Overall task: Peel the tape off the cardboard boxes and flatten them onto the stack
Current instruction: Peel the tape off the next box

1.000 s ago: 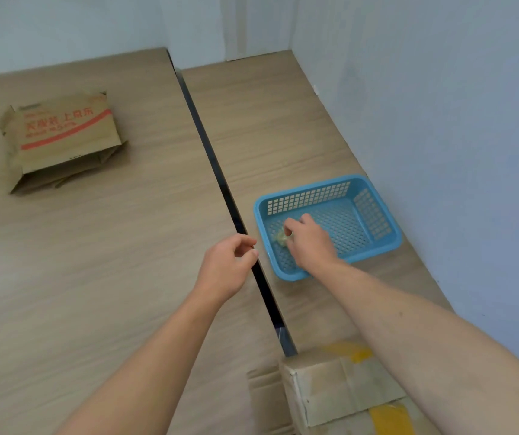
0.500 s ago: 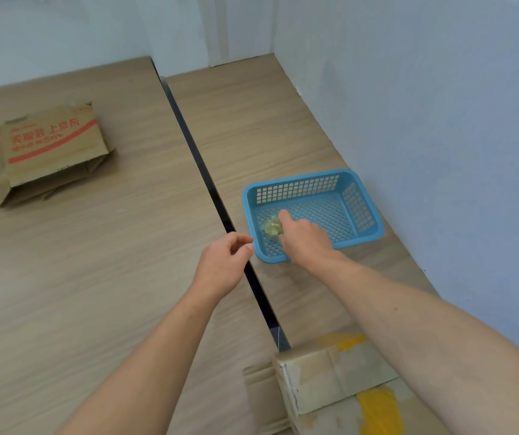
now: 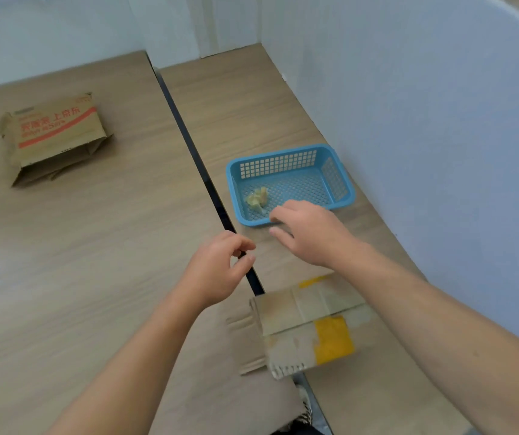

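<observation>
A cardboard box (image 3: 306, 321) with a yellow tape strip lies near me, across the gap between two tables. Flattened boxes form a stack (image 3: 52, 138) at the far left, the top one printed in red. A crumpled wad of peeled tape (image 3: 257, 198) lies inside a blue basket (image 3: 289, 152). My right hand (image 3: 310, 233) hovers just in front of the basket's near rim, fingers spread, holding nothing. My left hand (image 3: 217, 271) hangs over the table gap with fingers loosely curled and empty.
Two wooden tabletops meet at a dark gap (image 3: 189, 136) running away from me. A pale blue wall (image 3: 424, 120) borders the right table closely behind the basket. Open tabletop lies between the stack and my hands.
My right hand has left the tape wad in the basket and drawn back over the rim toward me. The view has tilted down, showing more of the near box.
</observation>
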